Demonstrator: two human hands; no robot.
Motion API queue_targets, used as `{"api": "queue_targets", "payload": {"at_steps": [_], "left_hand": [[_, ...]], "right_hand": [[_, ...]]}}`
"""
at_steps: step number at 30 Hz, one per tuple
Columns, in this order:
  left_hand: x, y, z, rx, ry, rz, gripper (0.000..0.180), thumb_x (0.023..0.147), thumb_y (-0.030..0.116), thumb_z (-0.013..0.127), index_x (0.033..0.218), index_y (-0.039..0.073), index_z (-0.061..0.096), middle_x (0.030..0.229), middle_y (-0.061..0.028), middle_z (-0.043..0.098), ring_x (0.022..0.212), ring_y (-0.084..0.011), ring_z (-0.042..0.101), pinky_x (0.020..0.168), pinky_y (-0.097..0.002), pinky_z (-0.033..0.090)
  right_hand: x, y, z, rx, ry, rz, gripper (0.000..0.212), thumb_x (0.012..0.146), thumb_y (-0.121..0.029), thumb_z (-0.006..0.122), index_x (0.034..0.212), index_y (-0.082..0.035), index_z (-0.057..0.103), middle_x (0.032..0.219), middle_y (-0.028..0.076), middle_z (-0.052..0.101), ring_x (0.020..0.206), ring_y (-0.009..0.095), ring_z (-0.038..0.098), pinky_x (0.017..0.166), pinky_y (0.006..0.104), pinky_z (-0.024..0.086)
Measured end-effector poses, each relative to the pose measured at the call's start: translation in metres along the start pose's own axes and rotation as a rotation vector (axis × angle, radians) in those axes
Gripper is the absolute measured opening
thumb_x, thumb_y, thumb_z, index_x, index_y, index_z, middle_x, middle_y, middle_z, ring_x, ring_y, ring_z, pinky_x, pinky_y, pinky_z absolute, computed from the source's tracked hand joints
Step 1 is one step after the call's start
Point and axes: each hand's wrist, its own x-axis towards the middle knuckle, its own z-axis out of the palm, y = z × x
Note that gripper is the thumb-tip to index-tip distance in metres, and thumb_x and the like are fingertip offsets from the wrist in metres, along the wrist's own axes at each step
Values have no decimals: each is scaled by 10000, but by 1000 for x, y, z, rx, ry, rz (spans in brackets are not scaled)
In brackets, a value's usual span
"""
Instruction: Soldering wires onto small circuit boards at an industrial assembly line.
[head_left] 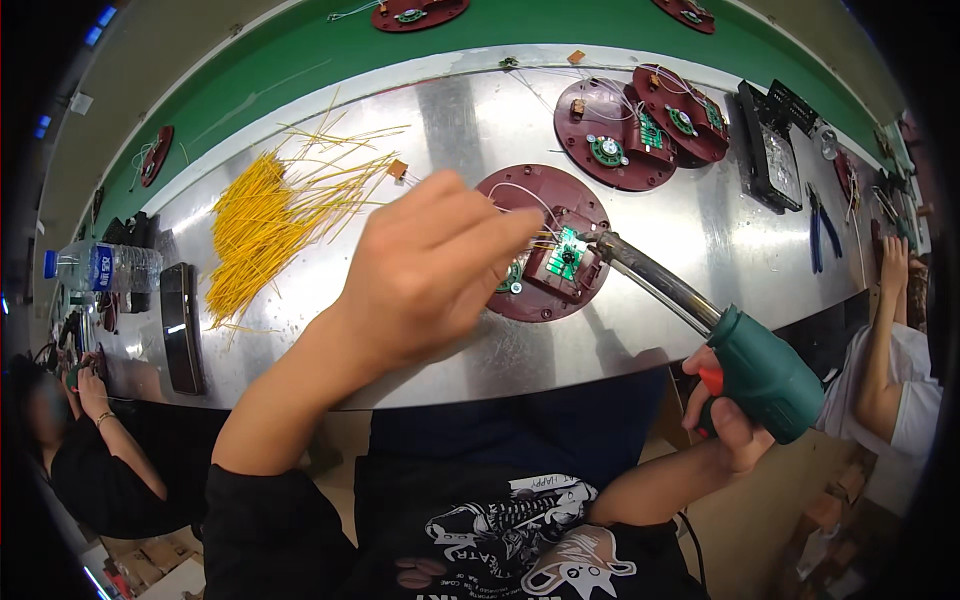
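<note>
A round dark-red plastic disc (pixel 542 305) lies on the metal bench in front of me, with a small green circuit board (pixel 568 256) on its raised block. My left hand (pixel 415 270) is closed in a pinch over the disc's left side, on thin wire (pixel 541 236) that runs to the board. Part of the disc and a round green part on it are hidden behind that hand. My right hand (pixel 735 430) grips a green soldering gun (pixel 770 375) with a red trigger. Its long metal barrel points left, and the tip is at the board's edge.
A loose heap of yellow wires (pixel 250 235) lies left, beside a phone (pixel 181 330) and a water bottle (pixel 125 268). Two similar discs (pixel 585 165) overlap at back right, near a black case (pixel 770 150) and blue-handled pliers (pixel 825 230). People sit at both sides; a green strip (pixel 540 30) runs behind.
</note>
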Motion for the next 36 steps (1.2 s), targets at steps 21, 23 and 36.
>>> {"api": "queue_targets", "payload": {"at_steps": [21,23,36], "left_hand": [[-14,-6,18,-109,-110,51,184,707,-22,718,886,16,698,791,-92,627,713,-262,613,602,-352,512],[-13,-5,17,-114,-122,40,213,701,-35,725,907,10,709,802,-100,643,716,-268,621,611,-356,516],[-14,-6,19,-88,-102,40,135,732,13,712,863,39,694,777,-72,613,725,-246,608,594,-351,510]], "right_hand": [[-5,1,4,7,-5,72,448,838,-190,656,1133,141,591,949,244,594,495,197,528,439,254,426],[-5,1,5,11,6,82,432,836,-192,661,1114,131,593,924,232,587,514,198,532,438,259,428],[-6,3,1,21,-23,38,373,831,-170,678,1065,107,589,869,189,578,492,177,521,476,266,430]]}}
